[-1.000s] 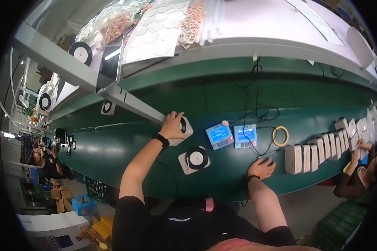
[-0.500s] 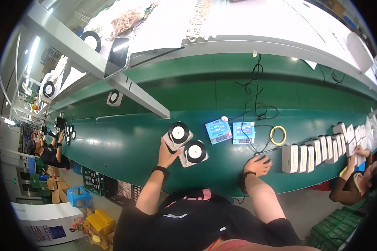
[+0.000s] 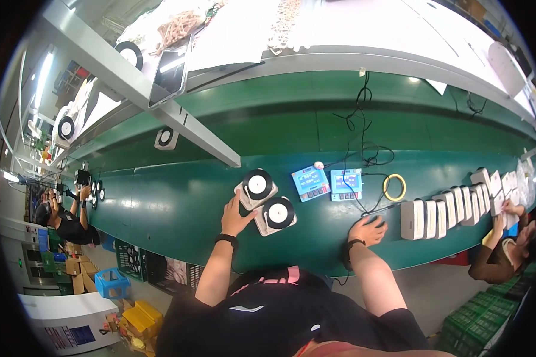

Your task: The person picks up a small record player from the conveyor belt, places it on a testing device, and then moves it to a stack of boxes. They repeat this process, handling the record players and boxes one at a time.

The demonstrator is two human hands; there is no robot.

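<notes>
Two small cream record players with black discs lie side by side on the green bench, the upper one (image 3: 257, 185) left of and beyond the lower one (image 3: 278, 215). My left hand (image 3: 236, 218) grips the upper player by its near left side, thumb toward the gap between the two. My right hand (image 3: 368, 231) rests on the bench with fingers spread, holding nothing. Just beyond its fingertips a thin dark cable end (image 3: 382, 209) lies on the surface. Two blue testers with lit screens, a left one (image 3: 310, 183) and a right one (image 3: 346, 185), sit beyond my hands.
Several cream players (image 3: 413, 220) stand on edge in rows at right, where a co-worker (image 3: 506, 247) handles some. A yellow ring (image 3: 394, 187) and black cables (image 3: 369, 154) lie near the testers. A grey post (image 3: 202, 140) slants in from upper left. Another person (image 3: 71, 220) works far left.
The upper player has shifted slightly to the right and away, and my left fingers have moved along its side. My right hand stays nearly in place.
</notes>
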